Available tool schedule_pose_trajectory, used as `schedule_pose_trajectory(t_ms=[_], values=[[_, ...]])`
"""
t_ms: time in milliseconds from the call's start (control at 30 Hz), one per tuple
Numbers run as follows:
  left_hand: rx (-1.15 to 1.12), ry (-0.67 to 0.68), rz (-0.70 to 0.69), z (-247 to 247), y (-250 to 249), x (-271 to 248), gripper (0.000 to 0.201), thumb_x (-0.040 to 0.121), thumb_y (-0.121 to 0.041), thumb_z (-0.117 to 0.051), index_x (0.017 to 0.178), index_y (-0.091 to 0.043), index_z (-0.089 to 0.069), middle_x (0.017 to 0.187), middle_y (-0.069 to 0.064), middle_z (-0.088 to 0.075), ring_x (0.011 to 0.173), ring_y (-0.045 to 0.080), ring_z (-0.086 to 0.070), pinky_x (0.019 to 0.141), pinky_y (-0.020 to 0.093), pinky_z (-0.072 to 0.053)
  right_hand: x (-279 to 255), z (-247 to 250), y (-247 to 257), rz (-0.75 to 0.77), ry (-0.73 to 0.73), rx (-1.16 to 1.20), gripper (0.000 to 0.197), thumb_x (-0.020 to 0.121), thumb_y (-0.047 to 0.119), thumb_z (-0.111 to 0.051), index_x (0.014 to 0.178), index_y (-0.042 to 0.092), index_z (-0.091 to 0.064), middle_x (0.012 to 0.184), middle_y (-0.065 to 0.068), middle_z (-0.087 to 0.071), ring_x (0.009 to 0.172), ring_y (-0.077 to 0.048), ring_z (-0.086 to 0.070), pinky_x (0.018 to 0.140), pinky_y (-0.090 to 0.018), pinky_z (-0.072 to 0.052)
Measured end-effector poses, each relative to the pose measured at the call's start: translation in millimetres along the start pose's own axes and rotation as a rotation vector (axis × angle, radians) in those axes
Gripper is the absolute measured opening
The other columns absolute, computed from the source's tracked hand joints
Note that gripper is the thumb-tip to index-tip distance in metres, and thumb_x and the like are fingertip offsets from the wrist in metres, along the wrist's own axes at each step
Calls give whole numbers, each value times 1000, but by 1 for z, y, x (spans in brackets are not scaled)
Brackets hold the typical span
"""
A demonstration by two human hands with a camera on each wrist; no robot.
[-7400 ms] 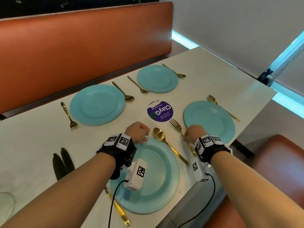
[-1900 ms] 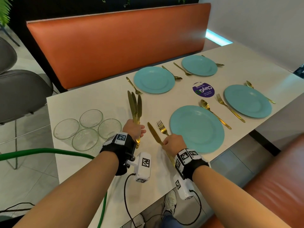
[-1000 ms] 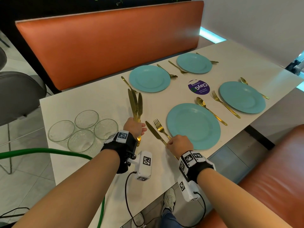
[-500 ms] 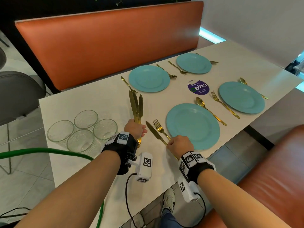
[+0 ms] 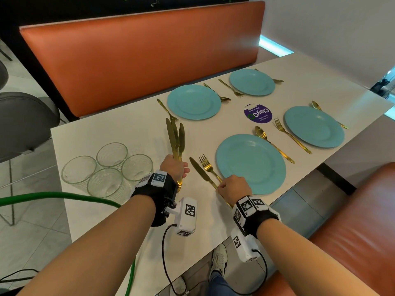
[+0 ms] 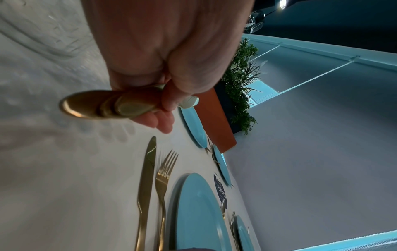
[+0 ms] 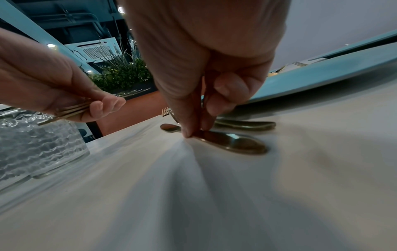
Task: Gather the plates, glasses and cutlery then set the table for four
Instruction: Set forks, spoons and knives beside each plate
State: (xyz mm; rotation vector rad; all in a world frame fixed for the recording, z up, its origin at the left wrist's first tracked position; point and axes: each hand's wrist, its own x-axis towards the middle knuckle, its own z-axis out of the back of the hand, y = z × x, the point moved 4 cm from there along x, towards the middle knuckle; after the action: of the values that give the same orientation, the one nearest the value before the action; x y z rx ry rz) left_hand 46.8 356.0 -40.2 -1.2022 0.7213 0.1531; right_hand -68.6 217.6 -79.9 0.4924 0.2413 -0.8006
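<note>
Gold knife (image 5: 202, 175) lies flat on the white table (image 5: 111, 129), just left of the nearest blue plate (image 5: 250, 163) with a fork (image 5: 208, 167) between; the right hand (image 5: 233, 188) pinches its handle. Left of that plate, the left hand (image 5: 174, 168) grips three knives (image 5: 176, 138), near four glasses (image 5: 106, 167).

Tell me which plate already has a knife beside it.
The nearest plate, by the right hand: a knife lies left of its fork.
</note>
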Motion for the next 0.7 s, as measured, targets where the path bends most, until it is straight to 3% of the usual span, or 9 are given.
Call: schedule_pose_trajectory(t_ms=[67, 167, 267, 333, 433, 600, 700], values=[[-18, 3, 12, 0, 0, -1, 25, 101, -10, -33, 122, -4, -47, 124, 17, -59, 84, 18, -58, 60, 17, -44, 0, 0, 0, -2, 1, 1, 23, 88, 23, -55, 96, 12, -74, 93, -7, -71, 74, -20, -58, 67, -28, -52], [5, 0, 10, 0, 0, 0, 30, 102, -10, -33, 127, -1, -45, 129, 17, -57, 95, 23, -59, 61, 17, -44, 1, 0, -1, -5, 1, 7, 23, 88, 22, -55, 96, 12, -74, 94, -8, -71, 73, -21, -57, 64, -27, -49], [-7, 25, 29, 1, -2, -2, 24, 102, -10, -32, 116, -3, -50, 133, 17, -54, 95, 23, -61, 64, 18, -45, 1, -1, -1, -3, 6, 9, 23, 88, 21, -55, 96, 11, -74, 94, -9, -71, 74, -20, -57, 65, -27, -50], [27, 21, 17, 1, -3, -2, 29, 100, -8, -36, 126, 0, -44, 133, 20, -54, 105, 27, -61, 71, 22, -49, 1, -1, -1, -6, 5, 15, 23, 88, 22, -55, 95, 11, -74, 93, -9, -71, 74, -20, -58, 65, -27, -51], [40, 13, 10, 2, -2, 0, 33, 100, -7, -37, 132, 1, -40, 130, 20, -56, 106, 29, -60, 65, 19, -46, 2, -1, -1, -9, 8, 15, 23, 88, 21, -55, 95, 10, -73, 93, -9, -70, 75, -20, -59, 64, -27, -50], [53, 33, 19, 2, -2, 1, 33, 100, -6, -36, 132, 1, -39, 135, 20, -52, 120, 30, -56, 93, 30, -47, 1, -1, -1, -9, 10, 12, 22, 88, 21, -56, 95, 10, -73, 92, -8, -69, 73, -20, -57, 62, -26, -47], [18, 23, 21, 1, -2, 1, 26, 100, -8, -36, 124, -3, -44, 131, 19, -56, 105, 27, -60, 76, 23, -50, 0, 1, 2, 6, 18, 9, 22, 88, 24, -57, 98, 14, -74, 92, -5, -69, 76, -19, -58, 66, -27, -50]])
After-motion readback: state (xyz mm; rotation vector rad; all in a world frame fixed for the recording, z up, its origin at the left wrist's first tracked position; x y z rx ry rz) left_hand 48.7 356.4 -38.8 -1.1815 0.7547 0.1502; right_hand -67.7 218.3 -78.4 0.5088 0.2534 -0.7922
